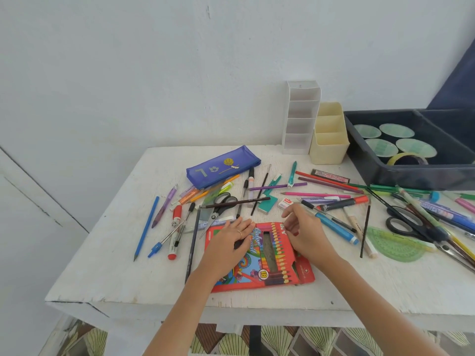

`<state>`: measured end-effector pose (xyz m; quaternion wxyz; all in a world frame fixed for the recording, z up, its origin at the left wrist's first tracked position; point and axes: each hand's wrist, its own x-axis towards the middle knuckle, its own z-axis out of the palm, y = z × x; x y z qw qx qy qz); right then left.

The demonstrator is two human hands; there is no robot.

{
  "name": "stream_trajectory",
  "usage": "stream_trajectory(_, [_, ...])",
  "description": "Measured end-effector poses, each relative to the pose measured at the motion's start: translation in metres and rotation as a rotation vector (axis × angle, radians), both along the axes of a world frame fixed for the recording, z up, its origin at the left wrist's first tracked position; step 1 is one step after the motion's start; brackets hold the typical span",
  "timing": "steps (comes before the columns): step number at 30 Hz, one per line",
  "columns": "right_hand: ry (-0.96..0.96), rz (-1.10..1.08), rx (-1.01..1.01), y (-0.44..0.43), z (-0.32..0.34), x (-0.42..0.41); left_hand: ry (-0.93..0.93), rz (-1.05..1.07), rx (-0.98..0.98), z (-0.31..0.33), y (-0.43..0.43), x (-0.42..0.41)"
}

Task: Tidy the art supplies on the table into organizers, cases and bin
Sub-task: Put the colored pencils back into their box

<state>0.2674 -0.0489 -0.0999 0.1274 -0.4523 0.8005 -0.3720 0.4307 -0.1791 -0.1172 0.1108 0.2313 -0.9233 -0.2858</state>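
Hands on the red pencil box

Left hand lies palm down on the left part of the red cardboard coloured-pencil box, fingers straight and together, gripping nothing. Right hand sits at the box's top right edge with fingers curled. Its fingertips are partly hidden, so I cannot tell whether they pinch the flap. The box lies flat near the front of the white wooden table, and what shows through its window is hard to make out.

Dark plastic bin, cut off at the right edge, holds four round pale green tubs and a yellowish tape roll. White tiered plastic organizer and cream plastic organizer stand side by side at the wall, their contents not discernible. Blue zip pencil case lies at the back left among loose pencils and pens.

Both forearms reach in from the bottom edge.
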Motion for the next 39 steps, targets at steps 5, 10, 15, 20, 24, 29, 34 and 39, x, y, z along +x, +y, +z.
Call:
stream_trajectory(5, [0.036, 0.037, -0.002, 0.003, -0.003, -0.002, -0.021, 0.002, -0.017, 0.001, 0.001, 0.000])
stream_trajectory(10, [0.134, 0.130, 0.203, -0.004, 0.012, -0.005, -0.035, -0.037, -0.066, 0.006, 0.002, 0.000])
stream_trajectory(15, [0.340, 0.133, 0.087, -0.028, 0.043, 0.014, 0.216, 0.141, -0.088, 0.028, 0.008, 0.013])
stream_trajectory(20, [0.309, 0.412, 0.010, -0.091, 0.051, 0.060, 0.384, 0.503, -0.158, 0.048, -0.012, 0.067])
stream_trajectory(24, [0.276, 0.598, -0.004, -0.147, 0.045, 0.111, 0.366, 0.728, -0.206, 0.047, -0.031, 0.127])
stream_trajectory(29, [0.110, 0.499, 0.115, -0.189, 0.035, 0.178, 0.323, 0.951, -0.146, 0.039, -0.035, 0.188])
stream_trajectory(34, [0.242, 0.361, 0.460, -0.207, 0.028, 0.221, 0.277, 1.035, -0.094, 0.033, -0.025, 0.226])
stream_trajectory(39, [0.059, 0.313, 0.466, -0.209, 0.032, 0.227, 0.272, 1.061, -0.066, 0.029, -0.021, 0.237])
